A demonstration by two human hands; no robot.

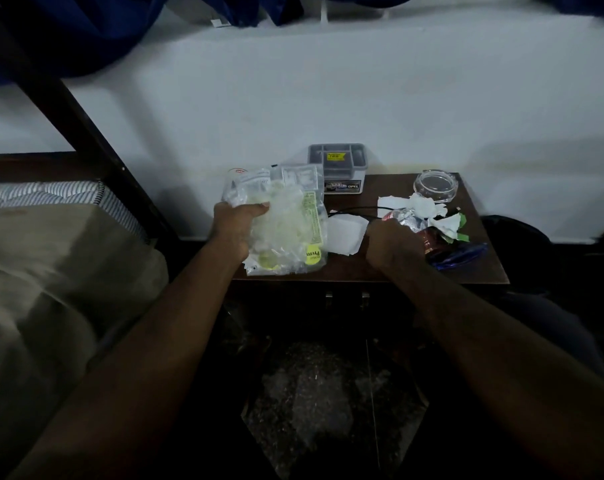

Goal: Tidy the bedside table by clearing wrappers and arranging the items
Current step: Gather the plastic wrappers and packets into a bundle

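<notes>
Left hand [236,230] gripping clear wrappers [286,220]; right hand [394,244] closed, foil wrapper [402,216] half hidden.

- Left hand [236,230] clutching clear plastic bag [286,220] above worktop [480,268] left edge.
- Right hand [392,245] closed on crumpled wrappers [428,216].
- Grey box [338,168] and glass bowl [435,185] at back.
- Bed [51,237] at left.

Dim, dark floor, wide-angle distortion

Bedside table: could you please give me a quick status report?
Left hand gripping clear plastic bag. Right hand closed on crumpled wrappers. Torn paper, glass dish, grey box on table.
</notes>
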